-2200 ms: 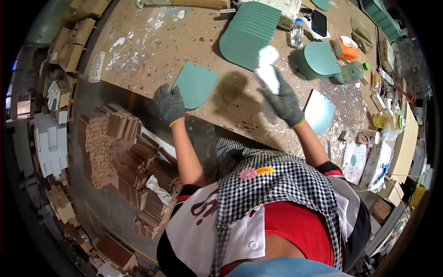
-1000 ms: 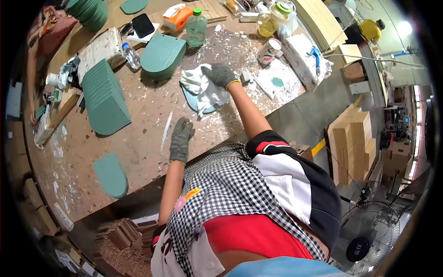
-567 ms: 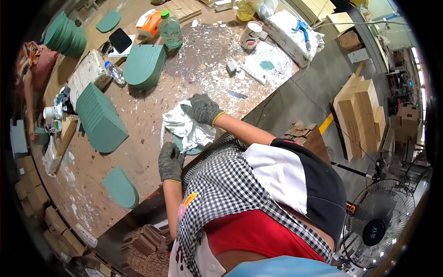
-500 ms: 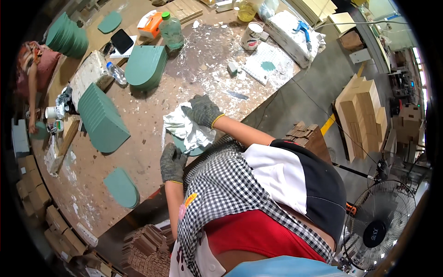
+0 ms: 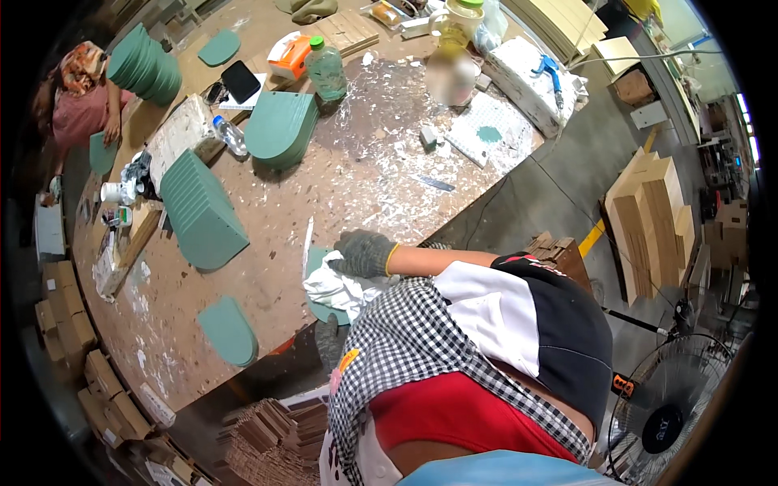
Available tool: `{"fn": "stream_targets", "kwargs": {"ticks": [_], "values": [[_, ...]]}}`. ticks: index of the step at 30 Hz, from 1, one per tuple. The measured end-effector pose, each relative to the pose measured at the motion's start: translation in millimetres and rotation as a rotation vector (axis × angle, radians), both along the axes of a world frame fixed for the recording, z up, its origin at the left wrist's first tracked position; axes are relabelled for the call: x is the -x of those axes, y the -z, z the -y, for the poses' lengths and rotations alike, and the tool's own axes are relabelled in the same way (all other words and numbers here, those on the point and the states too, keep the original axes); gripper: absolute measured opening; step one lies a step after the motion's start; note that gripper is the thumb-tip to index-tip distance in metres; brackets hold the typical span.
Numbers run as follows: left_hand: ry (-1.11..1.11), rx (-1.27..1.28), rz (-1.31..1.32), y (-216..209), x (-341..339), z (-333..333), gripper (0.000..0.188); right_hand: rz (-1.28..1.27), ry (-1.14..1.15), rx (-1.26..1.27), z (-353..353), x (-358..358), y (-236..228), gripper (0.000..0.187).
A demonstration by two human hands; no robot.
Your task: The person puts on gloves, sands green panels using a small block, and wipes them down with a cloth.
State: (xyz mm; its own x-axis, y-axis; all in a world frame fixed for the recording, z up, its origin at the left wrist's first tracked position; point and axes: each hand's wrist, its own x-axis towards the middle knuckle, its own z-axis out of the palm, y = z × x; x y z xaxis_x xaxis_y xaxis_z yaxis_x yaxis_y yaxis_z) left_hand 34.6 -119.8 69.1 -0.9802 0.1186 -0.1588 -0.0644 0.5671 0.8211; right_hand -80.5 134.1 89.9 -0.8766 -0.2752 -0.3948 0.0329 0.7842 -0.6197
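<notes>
One green panel (image 5: pixel 228 332), perhaps two flush, lay in front of the fanned stack (image 5: pixel 204 219); another panel (image 5: pixel 316 261) sat right of it, probably light, stiff and best lifted by its rim. I couldn't tell how the half-hidden left hand's (image 5: pixel 328 344) fingers stood there, while the right hand (image 5: pixel 365 253) held one soft white cloth (image 5: pixel 340 287) bunched over that panel; one metal strip (image 5: pixel 435 184) and one blue tool (image 5: pixel 553 74) lay farther right of the stack.
</notes>
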Motion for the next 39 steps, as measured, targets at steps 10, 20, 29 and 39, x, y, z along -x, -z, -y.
{"fn": "stream_targets", "kwargs": {"ticks": [10, 20, 29, 39], "values": [[-0.502, -0.844, 0.197, 44, 62, -46, 0.094, -0.976, 0.232, -0.111, -47, 68, -81, 0.038], [-0.506, -1.377, 0.559, 51, 81, -55, 0.059, -0.73, -0.305, -0.077, 17, 59, 38, 0.056], [-0.746, -1.528, 0.598, 65, 74, -39, 0.048, -0.817, -0.678, -0.437, 9, 63, 33, 0.035], [-0.716, -1.312, 0.67, 33, 95, -46, 0.059, -0.931, 0.298, 0.034, -138, 67, 34, 0.025]]}}
